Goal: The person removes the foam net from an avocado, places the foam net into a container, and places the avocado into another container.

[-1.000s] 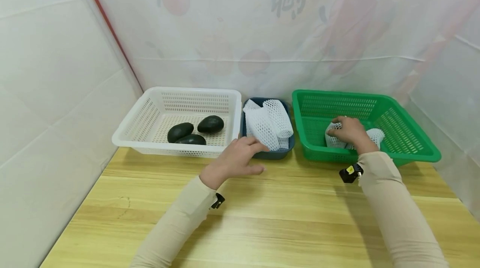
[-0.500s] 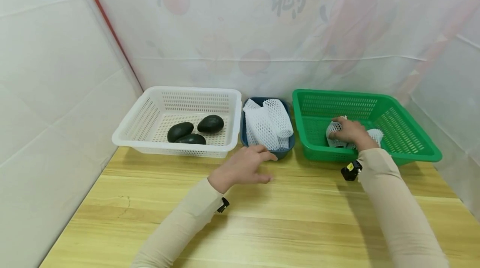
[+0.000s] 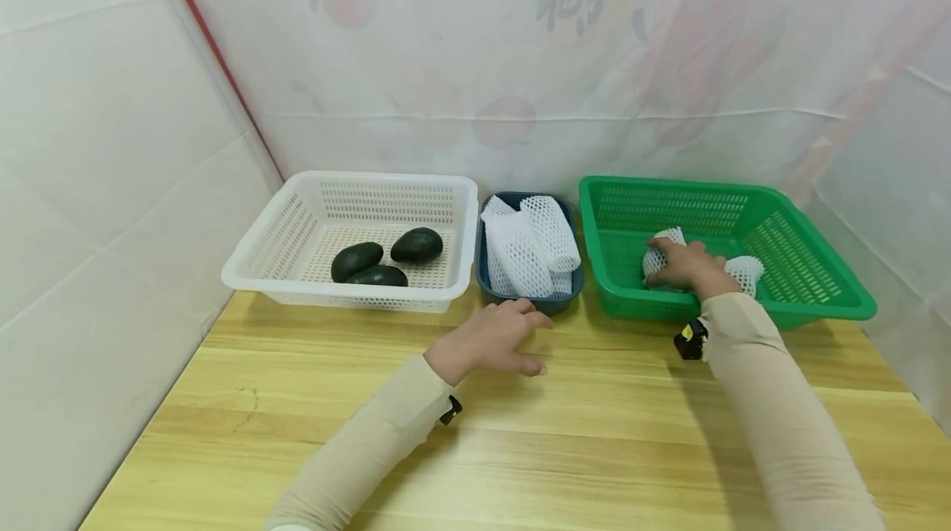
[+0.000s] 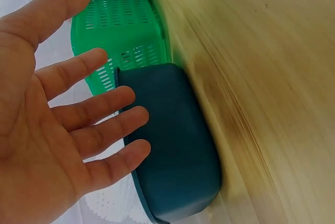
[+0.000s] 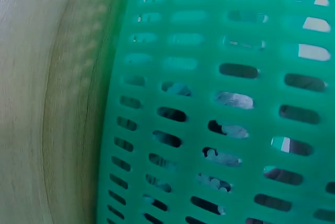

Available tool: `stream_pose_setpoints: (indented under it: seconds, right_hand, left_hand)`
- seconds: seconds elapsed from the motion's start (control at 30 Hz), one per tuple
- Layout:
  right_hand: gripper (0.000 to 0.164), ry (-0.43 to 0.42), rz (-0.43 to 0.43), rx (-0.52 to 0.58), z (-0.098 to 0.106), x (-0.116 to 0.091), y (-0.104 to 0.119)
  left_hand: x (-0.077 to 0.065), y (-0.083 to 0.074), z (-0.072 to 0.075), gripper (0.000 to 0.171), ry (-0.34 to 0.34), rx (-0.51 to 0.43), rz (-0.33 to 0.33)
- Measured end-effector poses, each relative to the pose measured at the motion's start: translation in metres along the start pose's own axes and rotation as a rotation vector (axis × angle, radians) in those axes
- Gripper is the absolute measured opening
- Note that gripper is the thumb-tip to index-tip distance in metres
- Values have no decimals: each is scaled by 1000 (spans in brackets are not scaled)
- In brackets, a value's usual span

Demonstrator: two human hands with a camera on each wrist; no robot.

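My right hand is inside the green basket, with thumb and fingers around a white foam net sleeve. What fills that sleeve is hidden. A second foam net sleeve lies in the basket to the right of the hand, partly covered by the wrist. In the right wrist view the slotted basket wall hides the fingers. My left hand hovers in front of the dark blue bin, holding nothing. Its spread fingers show beside the bin in the left wrist view. Several white foam net sleeves lie in the bin.
A white basket stands at the left with three dark avocados, among them one avocado on the right. The wooden table stretches in front of the containers. A white printed sheet hangs behind them.
My left hand has moved right and back toward me, away from the blue bin's rim. My right hand has shifted slightly left in the green basket, and the sleeve under it has turned a little.
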State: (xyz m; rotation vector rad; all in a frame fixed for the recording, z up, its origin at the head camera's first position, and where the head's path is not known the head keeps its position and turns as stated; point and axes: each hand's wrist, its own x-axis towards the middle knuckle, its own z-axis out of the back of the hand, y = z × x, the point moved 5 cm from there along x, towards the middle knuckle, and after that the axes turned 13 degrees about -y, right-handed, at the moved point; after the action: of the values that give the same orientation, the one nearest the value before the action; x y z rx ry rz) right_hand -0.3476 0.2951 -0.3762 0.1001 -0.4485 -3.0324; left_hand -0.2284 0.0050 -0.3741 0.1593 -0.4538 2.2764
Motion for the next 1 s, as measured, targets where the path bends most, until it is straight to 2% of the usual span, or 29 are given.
stream_pose_setpoints:
  seconds: [0.33,0.57,0.83,1.0]
  right_hand:
    - [60,-40,-9,-9,2,0,1]
    - [58,-61,-20,-15,4,-2,0]
    - [57,1,21,-87,1,-3,4]
    - [57,-9,32,-70,1,-3,6]
  left_hand:
    - [0,1,-1,58,11,-10,29]
    - [2,0,-2,59,17,4,28]
    - [4,2,-11,59,53,3,54]
    - [6,2,-17,59,66,0,49]
